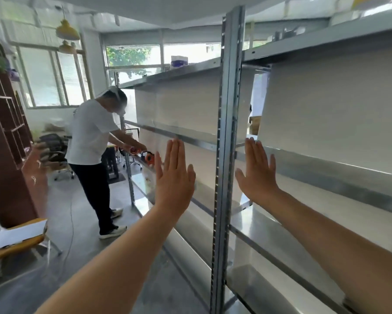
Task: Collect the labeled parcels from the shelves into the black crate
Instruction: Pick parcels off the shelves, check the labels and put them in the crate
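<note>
I hold both arms out in front of a metal shelving unit [228, 114] with grey shelves and white back panels. My left hand [174, 175] is raised with straight fingers, palm toward the shelves, left of the upright post. My right hand [258, 171] is raised the same way on the post's right side. Neither hand holds or touches anything. No labeled parcel and no black crate is visible; the shelf levels near my hands look bare.
A person in a white shirt [93, 141] stands at the far end of the shelves handling orange tape dispensers [148, 156]. A brown bookcase [7, 141] lines the left wall. A chair with papers [20, 234] stands at lower left. A box [179, 61] sits on the top shelf.
</note>
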Demonstrator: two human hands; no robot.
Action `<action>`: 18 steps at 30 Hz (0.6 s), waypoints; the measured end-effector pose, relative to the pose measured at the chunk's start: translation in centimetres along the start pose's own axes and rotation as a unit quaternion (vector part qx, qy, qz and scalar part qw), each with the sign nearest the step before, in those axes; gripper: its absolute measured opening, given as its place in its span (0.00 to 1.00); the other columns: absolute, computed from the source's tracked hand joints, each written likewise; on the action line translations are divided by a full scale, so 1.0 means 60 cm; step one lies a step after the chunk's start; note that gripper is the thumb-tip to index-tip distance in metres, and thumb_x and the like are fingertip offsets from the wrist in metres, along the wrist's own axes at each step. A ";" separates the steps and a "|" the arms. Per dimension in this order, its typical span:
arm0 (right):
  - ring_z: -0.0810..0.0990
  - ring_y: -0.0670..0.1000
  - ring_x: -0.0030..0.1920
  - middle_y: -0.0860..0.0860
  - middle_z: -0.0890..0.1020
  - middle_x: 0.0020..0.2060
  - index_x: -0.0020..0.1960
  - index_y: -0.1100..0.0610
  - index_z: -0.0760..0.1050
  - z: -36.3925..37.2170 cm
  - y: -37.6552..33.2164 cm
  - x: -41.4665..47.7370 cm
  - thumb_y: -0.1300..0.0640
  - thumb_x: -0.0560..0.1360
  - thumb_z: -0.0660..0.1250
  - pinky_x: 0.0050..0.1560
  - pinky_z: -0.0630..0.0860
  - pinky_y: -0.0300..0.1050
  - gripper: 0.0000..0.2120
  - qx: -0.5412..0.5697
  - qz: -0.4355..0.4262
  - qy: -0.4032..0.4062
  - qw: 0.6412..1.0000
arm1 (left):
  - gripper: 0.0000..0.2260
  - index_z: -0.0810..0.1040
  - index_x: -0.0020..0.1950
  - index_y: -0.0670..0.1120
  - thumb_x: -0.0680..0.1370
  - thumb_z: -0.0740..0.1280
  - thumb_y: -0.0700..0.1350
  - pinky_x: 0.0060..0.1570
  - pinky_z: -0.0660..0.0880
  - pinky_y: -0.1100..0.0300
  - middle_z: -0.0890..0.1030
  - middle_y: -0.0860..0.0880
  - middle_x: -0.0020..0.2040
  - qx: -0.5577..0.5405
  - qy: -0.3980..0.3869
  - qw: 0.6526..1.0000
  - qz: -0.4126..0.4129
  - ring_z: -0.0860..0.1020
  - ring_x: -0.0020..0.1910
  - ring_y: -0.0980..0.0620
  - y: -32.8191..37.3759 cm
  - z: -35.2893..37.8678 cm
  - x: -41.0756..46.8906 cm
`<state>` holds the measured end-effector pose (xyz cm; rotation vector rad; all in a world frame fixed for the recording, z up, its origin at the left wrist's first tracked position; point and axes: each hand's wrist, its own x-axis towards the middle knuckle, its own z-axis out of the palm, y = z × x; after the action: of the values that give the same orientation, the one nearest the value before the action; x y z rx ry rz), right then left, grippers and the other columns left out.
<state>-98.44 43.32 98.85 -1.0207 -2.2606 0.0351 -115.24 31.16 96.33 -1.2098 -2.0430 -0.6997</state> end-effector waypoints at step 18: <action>0.32 0.46 0.78 0.47 0.33 0.79 0.79 0.53 0.32 -0.412 0.440 -0.352 0.50 0.83 0.54 0.76 0.32 0.56 0.36 -0.168 0.205 0.070 0.962 | 0.27 0.47 0.80 0.42 0.83 0.43 0.51 0.78 0.45 0.43 0.48 0.46 0.81 -0.230 -0.005 0.939 0.258 0.46 0.80 0.49 0.725 -0.051 -0.142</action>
<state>-56.60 41.70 99.49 -1.6078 -1.9304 -0.2447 -72.42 43.06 96.82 -1.9199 -1.4943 -0.9267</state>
